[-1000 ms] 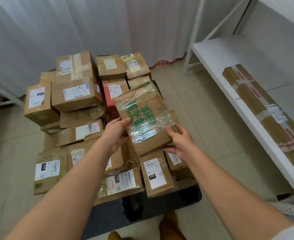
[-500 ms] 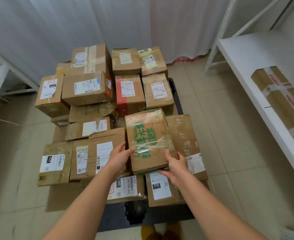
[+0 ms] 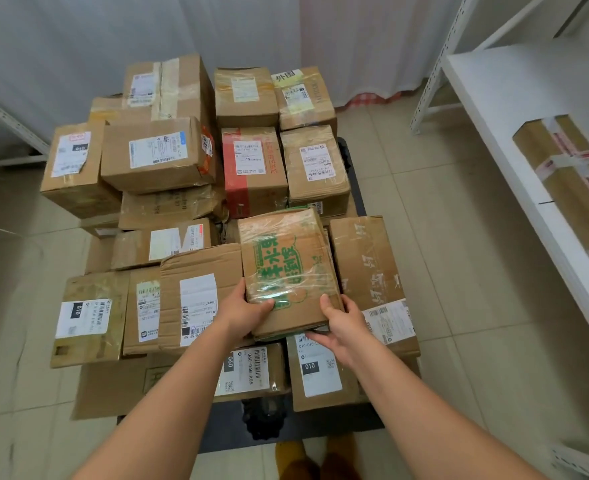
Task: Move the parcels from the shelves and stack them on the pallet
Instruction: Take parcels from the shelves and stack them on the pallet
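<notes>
Both hands grip the film-wrapped parcel at centre frame, left hand and right hand curled round its near corners (likely to steady it level) as it rests between neighbouring boxes atop the pallet stack.

The parcel in the middle is brown with green letters and shiny clear tape. A box behind it is brown with a red band and a white label. The shelf is white, and the floor tiles are pale beige.
</notes>
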Tool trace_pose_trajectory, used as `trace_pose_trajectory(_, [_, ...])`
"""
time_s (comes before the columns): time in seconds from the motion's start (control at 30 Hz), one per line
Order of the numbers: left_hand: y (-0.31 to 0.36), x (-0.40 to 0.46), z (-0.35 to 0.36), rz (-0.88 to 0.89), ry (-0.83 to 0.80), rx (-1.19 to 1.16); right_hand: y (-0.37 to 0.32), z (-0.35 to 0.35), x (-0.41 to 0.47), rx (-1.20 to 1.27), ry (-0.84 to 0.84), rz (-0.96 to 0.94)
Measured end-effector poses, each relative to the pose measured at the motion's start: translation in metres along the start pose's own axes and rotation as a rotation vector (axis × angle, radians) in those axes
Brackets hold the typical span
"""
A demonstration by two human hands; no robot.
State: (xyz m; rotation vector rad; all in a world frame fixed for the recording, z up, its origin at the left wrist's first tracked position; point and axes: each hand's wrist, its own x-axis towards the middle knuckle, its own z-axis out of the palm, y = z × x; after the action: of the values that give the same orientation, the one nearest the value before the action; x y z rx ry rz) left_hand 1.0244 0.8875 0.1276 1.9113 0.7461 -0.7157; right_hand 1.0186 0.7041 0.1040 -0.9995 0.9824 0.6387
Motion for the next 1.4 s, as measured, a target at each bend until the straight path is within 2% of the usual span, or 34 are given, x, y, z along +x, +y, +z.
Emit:
trace_pose_trajectory(0.23, [0.005, 0.007, 0.000, -0.001, 0.022, 0.094, 0.006, -0.002, -0.001, 0.010, 0.007, -0.031])
trace_pose_trajectory(0.57, [0.005, 0.014, 0.005, -0.036, -0.007, -0.115, -0.003, -0.007, 0.009, -0.146, 0.092, -0.062])
trace_pose_trajectory(0.87, [0.008, 0.014, 0.003, -0.041, 0.013, 0.032, -0.011, -0.014, 0.014, -0.326, 0.118, -0.038])
trace_pose_trajectory(1.4, [0.008, 0.005, -0.004, -0.023, 0.067, 0.022, -0.008, -0.006, 0.015, -0.477, 0.087, -0.100])
